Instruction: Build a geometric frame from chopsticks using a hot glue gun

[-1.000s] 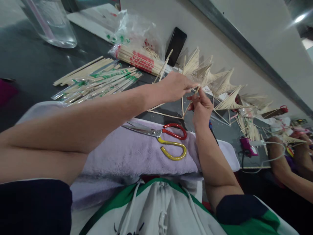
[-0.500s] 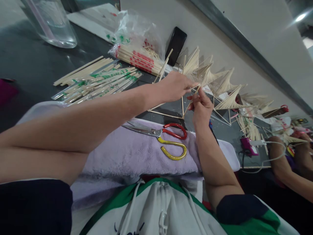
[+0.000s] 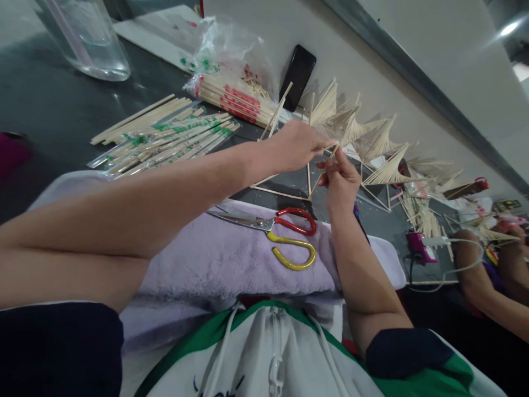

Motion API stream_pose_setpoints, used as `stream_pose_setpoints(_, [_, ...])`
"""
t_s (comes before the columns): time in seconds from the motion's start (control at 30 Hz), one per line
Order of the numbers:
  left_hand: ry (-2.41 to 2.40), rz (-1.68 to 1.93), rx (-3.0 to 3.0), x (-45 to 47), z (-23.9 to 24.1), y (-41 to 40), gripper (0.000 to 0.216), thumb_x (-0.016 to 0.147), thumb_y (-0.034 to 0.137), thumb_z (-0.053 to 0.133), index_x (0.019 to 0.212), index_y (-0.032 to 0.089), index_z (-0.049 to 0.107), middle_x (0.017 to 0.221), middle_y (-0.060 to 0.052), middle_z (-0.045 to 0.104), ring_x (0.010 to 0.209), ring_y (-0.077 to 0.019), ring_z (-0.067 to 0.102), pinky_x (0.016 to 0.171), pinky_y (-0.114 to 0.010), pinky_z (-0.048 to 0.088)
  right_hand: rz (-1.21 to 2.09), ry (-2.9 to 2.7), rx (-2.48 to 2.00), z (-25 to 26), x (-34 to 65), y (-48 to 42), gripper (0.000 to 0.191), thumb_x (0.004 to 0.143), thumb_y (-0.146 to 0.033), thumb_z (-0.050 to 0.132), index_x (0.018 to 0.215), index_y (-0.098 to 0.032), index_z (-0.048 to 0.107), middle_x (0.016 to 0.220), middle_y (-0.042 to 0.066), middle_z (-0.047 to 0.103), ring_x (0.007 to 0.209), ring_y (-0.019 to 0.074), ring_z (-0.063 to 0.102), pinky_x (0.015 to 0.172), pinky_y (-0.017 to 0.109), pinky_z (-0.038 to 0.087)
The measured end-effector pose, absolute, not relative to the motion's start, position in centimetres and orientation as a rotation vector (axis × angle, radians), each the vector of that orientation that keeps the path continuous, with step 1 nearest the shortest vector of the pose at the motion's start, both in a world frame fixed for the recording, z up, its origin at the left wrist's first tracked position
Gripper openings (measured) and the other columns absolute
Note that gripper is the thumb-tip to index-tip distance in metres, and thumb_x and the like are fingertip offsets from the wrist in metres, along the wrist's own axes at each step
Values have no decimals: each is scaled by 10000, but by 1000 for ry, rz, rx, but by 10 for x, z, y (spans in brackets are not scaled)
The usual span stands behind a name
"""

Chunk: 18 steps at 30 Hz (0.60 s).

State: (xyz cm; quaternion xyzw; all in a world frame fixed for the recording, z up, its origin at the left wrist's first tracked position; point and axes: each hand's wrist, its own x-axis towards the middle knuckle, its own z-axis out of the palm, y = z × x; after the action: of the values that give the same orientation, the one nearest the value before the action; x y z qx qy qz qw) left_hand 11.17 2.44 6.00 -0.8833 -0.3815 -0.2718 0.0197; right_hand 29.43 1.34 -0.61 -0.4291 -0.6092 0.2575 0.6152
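My left hand (image 3: pixel 294 145) and my right hand (image 3: pixel 339 179) meet above the dark table, both pinched on a thin bamboo stick (image 3: pixel 320 177) that slants down between them. The stick belongs to a frame of glued sticks (image 3: pixel 285 193) lying flat on the table under my hands. Just beyond stand finished fan-shaped stick pieces (image 3: pixel 355 129) in a row along the wall. Scissors (image 3: pixel 281 229) with one red and one yellow handle lie on a lilac towel (image 3: pixel 206 264) in front of me.
Wrapped chopsticks (image 3: pixel 165 138) lie in piles at the left, with a red-printed bundle (image 3: pixel 235 99) in a plastic bag behind. A black phone (image 3: pixel 298 74) leans on the wall. A clear container (image 3: pixel 88 41) stands far left. Another person's arm (image 3: pixel 487 286) and a pink device (image 3: pixel 417 245) are at the right.
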Motion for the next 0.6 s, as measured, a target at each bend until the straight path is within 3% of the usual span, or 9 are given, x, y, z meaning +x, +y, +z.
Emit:
stream_pose_setpoints(0.3, [-1197,-849,-2751,112,59,26,440,970,263,462,1388,277,598,1089,-23,752,975,-155,665,827,-269,422,570,-1455,-1066,-9,297,15,466,897,-389,589,1361,-373,626,857,-10,696,531,74,534,465,226,474])
stream_pose_setpoints(0.6, [-1186,-840,-2759,111,61,24,460,961,255,451,1399,259,593,1040,-37,760,952,-158,658,820,-272,411,578,-1441,-1058,-9,297,15,450,887,-390,603,1333,-362,653,869,-2,720,502,70,498,451,227,449])
